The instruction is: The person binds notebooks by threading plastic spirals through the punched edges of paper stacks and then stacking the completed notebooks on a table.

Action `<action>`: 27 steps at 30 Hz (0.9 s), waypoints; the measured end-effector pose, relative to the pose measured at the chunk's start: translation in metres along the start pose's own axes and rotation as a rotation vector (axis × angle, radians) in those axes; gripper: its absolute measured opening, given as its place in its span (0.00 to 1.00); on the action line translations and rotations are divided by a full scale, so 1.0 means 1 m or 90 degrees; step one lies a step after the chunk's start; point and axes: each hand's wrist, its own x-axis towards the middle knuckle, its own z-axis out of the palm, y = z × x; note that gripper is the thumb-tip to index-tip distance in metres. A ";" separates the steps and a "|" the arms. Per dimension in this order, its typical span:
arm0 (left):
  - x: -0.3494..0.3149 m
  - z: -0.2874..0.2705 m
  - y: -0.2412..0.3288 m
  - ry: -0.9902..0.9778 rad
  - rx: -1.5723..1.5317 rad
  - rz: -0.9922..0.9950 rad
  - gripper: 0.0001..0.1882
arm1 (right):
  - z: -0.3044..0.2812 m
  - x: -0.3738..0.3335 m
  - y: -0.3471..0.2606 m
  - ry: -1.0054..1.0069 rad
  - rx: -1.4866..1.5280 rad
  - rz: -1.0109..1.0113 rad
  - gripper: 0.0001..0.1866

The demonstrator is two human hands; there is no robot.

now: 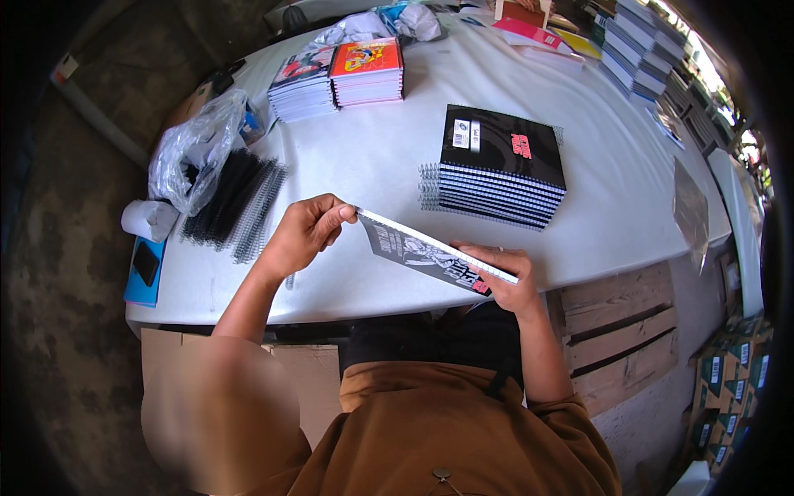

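Observation:
A notebook with a black cover and a white and red drawing is held tilted above the near edge of the table. Its long white edge, dotted with small marks, faces up. My left hand is closed, thumb and finger pinching at the left end of that edge; whether a wire lies in the pinch is too small to tell. My right hand grips the other end, thumb and fingers on either side. Beyond it stands a stack of black spiral notebooks, coils sticking out at its left side.
Loose black wire coils lie left of my left hand, beside a clear plastic bag. A phone rests on a blue item. Two notebook stacks stand at the back; a tall book stack rises far right.

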 end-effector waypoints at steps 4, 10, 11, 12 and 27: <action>0.004 -0.001 -0.003 0.100 -0.027 0.108 0.08 | -0.003 0.000 0.002 -0.016 0.020 -0.009 0.23; 0.004 -0.013 0.023 0.032 0.198 0.242 0.09 | 0.003 0.000 -0.007 0.087 0.019 0.068 0.14; 0.003 -0.015 0.023 0.033 0.199 0.242 0.09 | 0.004 -0.001 -0.007 0.087 0.020 0.067 0.14; 0.002 -0.018 0.023 -0.010 0.241 0.201 0.08 | 0.006 -0.003 -0.006 0.082 0.071 0.136 0.15; 0.000 -0.001 0.053 0.076 0.661 0.349 0.16 | 0.010 -0.010 -0.005 0.069 0.026 0.084 0.16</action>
